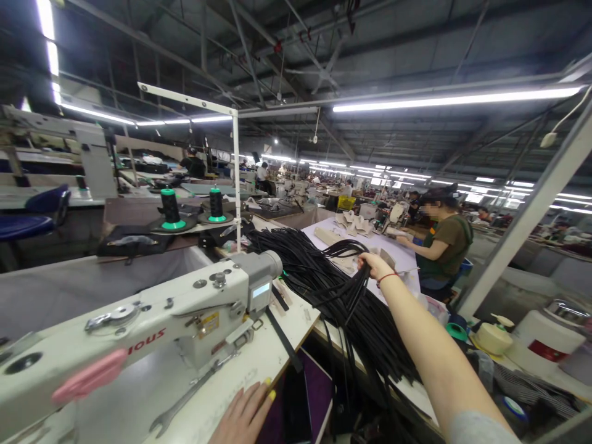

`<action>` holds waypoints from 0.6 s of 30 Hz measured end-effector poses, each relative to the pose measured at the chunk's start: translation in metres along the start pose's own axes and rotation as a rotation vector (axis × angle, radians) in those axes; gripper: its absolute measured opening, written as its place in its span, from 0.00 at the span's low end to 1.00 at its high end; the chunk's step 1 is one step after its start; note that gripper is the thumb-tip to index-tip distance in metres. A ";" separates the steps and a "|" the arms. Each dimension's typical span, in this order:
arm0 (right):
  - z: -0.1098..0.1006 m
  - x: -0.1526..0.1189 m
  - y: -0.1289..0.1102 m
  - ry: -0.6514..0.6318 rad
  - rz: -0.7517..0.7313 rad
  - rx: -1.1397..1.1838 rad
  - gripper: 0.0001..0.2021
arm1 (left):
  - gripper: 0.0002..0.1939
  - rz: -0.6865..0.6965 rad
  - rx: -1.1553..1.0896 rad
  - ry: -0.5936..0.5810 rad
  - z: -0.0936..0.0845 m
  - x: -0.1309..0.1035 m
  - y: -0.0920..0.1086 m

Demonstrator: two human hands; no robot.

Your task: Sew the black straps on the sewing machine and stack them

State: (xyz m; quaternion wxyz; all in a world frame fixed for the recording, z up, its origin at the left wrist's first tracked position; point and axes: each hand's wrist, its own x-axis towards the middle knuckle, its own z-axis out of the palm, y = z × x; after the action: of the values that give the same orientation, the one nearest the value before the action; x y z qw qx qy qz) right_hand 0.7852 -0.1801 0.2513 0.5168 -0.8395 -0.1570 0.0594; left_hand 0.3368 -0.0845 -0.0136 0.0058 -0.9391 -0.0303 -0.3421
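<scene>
My right hand point(372, 266) reaches forward and is closed round several black straps point(358, 290), lifting them from a large heap of black straps point(314, 265) that drapes over the table edge. Flat on the sewing table point(259, 357), near its front edge, lies my left hand point(247, 413), fingers stretched out and holding nothing. Beside it is a metal wrench point(185, 394). A white sewing machine point(180, 308) with a small lit display stands to the left. One black strap point(282, 339) lies across the tabletop near the machine head.
Two cones of black thread point(171, 206) on green bases stand behind the machine. A white post point(236, 179) rises beside them. A co-worker point(446, 240) sits at another machine on the right. A slanted metal post point(522, 216) and a white container point(546, 339) are nearer right.
</scene>
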 end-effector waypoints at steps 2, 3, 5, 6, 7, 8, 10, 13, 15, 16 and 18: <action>0.023 -0.034 0.008 -0.109 0.120 0.143 0.10 | 0.35 -0.160 -0.150 0.010 -0.010 -0.002 0.005; 0.038 -0.054 0.014 -0.150 0.169 0.219 0.10 | 0.33 -0.260 -0.240 0.037 -0.014 -0.003 0.006; 0.071 -0.095 0.027 -0.213 0.245 0.373 0.10 | 0.28 -0.509 -0.477 0.138 -0.019 -0.006 0.005; 0.090 -0.116 0.033 -0.234 0.271 0.451 0.10 | 0.26 -0.645 -0.627 0.194 -0.021 -0.008 0.003; 0.110 -0.138 0.039 -0.247 0.292 0.524 0.11 | 0.26 -0.774 -0.788 0.247 -0.024 -0.010 0.000; 0.131 -0.159 0.045 -0.251 0.308 0.592 0.11 | 0.28 -0.884 -0.948 0.296 -0.027 -0.014 -0.004; 0.175 -0.198 0.053 -0.253 0.334 0.709 0.12 | 0.32 -1.045 -1.190 0.385 -0.038 -0.022 -0.012; 0.238 -0.244 0.058 -0.262 0.366 0.810 0.13 | 0.31 -1.212 -1.176 0.533 -0.062 -0.043 -0.022; 0.271 -0.265 0.056 -0.309 0.378 0.821 0.13 | 0.32 -1.295 -0.992 0.549 -0.076 -0.060 -0.025; 0.283 -0.273 0.055 -0.348 0.376 0.812 0.13 | 0.33 -1.320 -0.886 0.535 -0.082 -0.070 -0.026; 0.294 -0.282 0.052 -0.453 0.352 0.767 0.10 | 0.33 -1.322 -0.690 0.493 -0.090 -0.090 -0.025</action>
State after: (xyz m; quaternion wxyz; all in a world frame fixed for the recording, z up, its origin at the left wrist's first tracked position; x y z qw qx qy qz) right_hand 0.4523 -0.0437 0.0522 0.7242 -0.5678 -0.0879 0.3813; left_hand 0.2085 -0.0673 -0.0032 -0.4844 -0.5721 -0.4729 -0.4631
